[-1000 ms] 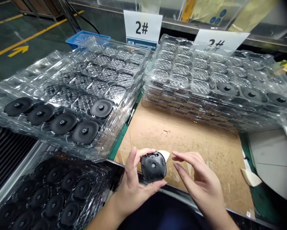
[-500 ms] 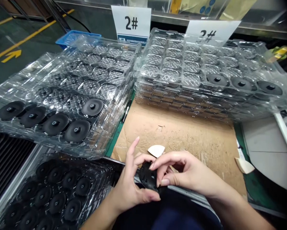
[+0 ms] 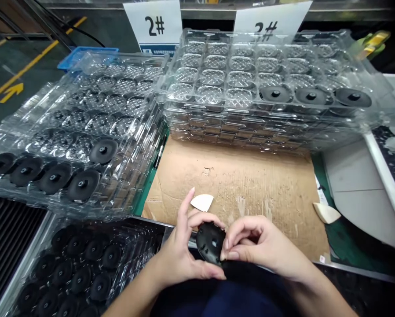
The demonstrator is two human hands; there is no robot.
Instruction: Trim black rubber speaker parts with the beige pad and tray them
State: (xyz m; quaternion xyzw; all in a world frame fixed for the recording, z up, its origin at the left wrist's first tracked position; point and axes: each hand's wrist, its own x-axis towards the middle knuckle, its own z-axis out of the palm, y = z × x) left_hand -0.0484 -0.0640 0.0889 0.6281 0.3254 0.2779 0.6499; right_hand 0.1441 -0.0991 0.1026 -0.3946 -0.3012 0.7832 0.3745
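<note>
A round black plastic part with small nubs along its rim and a hole near the middle is held close to my body. My left hand grips its edge between the thumb below and a bent finger above, the index finger raised. At the part's right edge, my right hand pinches with thumb and fingertips. Whether something small sits in that pinch is hidden. Just beyond the hands a white wedge-shaped piece lies on the cardboard sheet.
Stacked clear trays stand at the back, a few black discs in the top one. More clear trays with black discs are at left. Lower left sits a tray of black discs. Another pale wedge lies right. A black pen lies between the stacks.
The view has shifted, so the trays appear further left. The black part is tilted more toward me, showing its face and hole. My right fingers have moved from over its face to its right edge.
</note>
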